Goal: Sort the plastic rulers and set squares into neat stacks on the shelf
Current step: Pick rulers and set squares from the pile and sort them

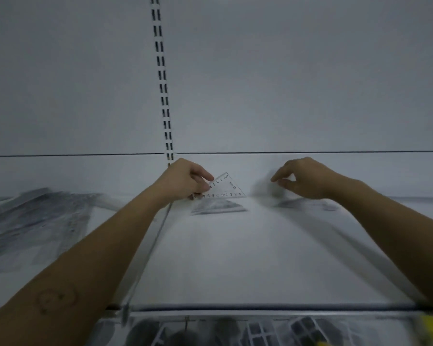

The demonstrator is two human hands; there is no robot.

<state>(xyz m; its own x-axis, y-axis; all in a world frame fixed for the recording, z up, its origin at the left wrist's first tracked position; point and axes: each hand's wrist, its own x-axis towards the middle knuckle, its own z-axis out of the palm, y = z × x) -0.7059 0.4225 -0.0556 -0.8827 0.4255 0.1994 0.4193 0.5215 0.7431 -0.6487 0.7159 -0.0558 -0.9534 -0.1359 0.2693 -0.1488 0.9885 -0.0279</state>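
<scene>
Head view: pinching a clear set square [225,187] in the left hand [185,179], near the back of the shelf [235,258].

Held tilted up just above a small stack [218,207], probably to square edges before laying it down. Hovering with the right hand [305,178] loosely curled, seemingly empty, over a second blurred stack [308,203], likely ready to steady.

I pinch one clear set square [226,187] in my left hand [183,181]; my right hand [308,179] carries none. There are two low stacks: a near stack [218,207] just under my grip and a second stack [308,204] beneath my right hand. One blurred heap [35,221] lies off left, its pieces uncountable.
</scene>
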